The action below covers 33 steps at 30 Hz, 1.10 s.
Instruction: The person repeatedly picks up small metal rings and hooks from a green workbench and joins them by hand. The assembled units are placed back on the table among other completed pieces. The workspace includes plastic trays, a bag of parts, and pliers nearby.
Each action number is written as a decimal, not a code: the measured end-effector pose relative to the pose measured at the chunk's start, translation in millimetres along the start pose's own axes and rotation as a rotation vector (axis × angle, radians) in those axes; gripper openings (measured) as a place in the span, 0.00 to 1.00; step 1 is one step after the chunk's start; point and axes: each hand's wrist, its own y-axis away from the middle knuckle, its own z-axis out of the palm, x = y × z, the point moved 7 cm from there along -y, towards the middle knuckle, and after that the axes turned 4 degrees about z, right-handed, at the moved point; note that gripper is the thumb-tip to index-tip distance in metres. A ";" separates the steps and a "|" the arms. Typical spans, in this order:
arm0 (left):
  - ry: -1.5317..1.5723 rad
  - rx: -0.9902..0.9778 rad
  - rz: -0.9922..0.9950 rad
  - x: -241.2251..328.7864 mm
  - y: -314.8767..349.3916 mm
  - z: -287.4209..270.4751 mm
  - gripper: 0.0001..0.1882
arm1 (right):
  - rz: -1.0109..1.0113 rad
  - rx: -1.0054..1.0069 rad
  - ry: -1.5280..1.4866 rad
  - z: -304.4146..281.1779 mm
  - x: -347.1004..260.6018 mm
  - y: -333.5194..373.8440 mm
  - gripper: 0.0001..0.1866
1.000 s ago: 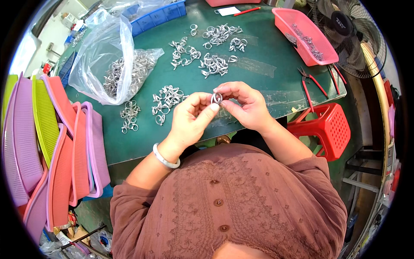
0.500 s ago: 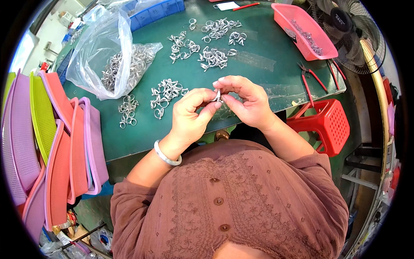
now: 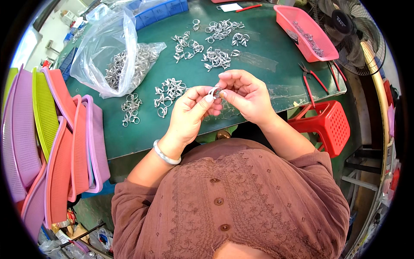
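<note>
A silver ring (image 3: 215, 91) is held between both hands above the near edge of the green table (image 3: 142, 144). My left hand (image 3: 190, 108) pinches it from the left between thumb and fingers. From the other side my right hand (image 3: 249, 97) grips it with thumb and fingertips. Left of my hands lies a pile of rings (image 3: 170, 90), with a smaller ring cluster (image 3: 130, 108) beside it. Farther back are more heaps, among them one ring pile (image 3: 217, 58) and another (image 3: 223, 29). A clear plastic bag (image 3: 103, 56) full of rings lies at the left.
A pink basket (image 3: 297, 39) with metal pieces stands far right, near red-handled pliers (image 3: 308, 80). A red stool (image 3: 330, 129) and a fan (image 3: 345, 26) are beyond the right edge. Stacked plastic baskets (image 3: 56, 142) crowd the left. A blue crate (image 3: 161, 13) sits behind.
The ring has turned so its round opening shows. My left fingers have shifted under it, and my right hand has tilted slightly. The whole view has moved a little.
</note>
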 end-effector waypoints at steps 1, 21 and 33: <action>0.027 0.010 -0.025 -2.0 0.1 -1.0 0.10 | 0.019 0.001 -0.030 0.6 0.0 -0.8 0.14; 0.201 0.074 -0.160 -10.2 -10.0 -14.7 0.09 | 0.242 0.033 -0.288 1.1 15.7 -3.0 0.14; -0.124 0.060 -0.024 4.4 -15.2 -0.4 0.09 | 0.271 0.041 -0.325 -3.3 20.4 -3.0 0.15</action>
